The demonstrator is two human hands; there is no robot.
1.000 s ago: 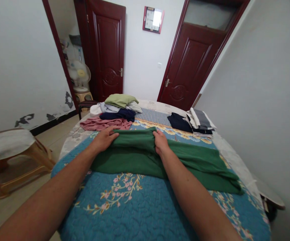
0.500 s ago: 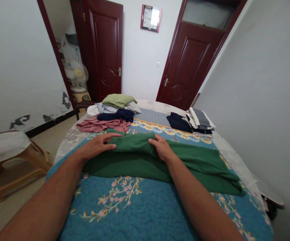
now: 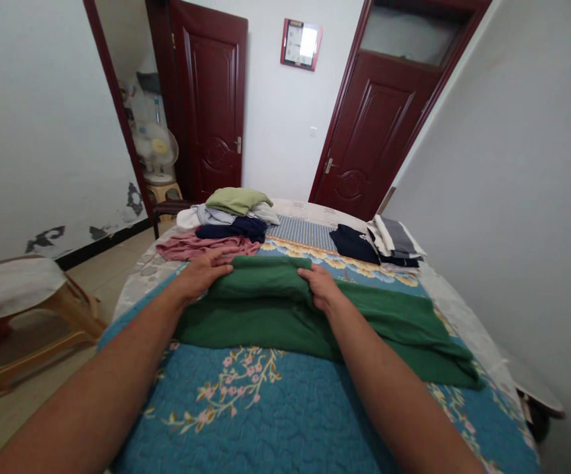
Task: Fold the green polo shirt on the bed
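A green garment lies in a long strip across the bed, with its left part folded into a raised flap. My left hand is at the flap's upper left corner, its thumb against the cloth and its fingers reaching past the far edge. At the flap's right end, my right hand grips the cloth between thumb and fingers. From there the garment runs on to the right, beneath my forearm, lying flat with some creases. Its exact kind cannot be made out.
Beyond the garment at left are a pink garment, navy cloth and a light green folded piece. Folded dark and grey clothes are stacked at far right. A blue floral quilt covers the bed; a stool stands left.
The flap's far edge has come up slightly between my hands. My left hand has shifted a little to the flap's corner; my right hand keeps its grip. The view has tilted slightly.
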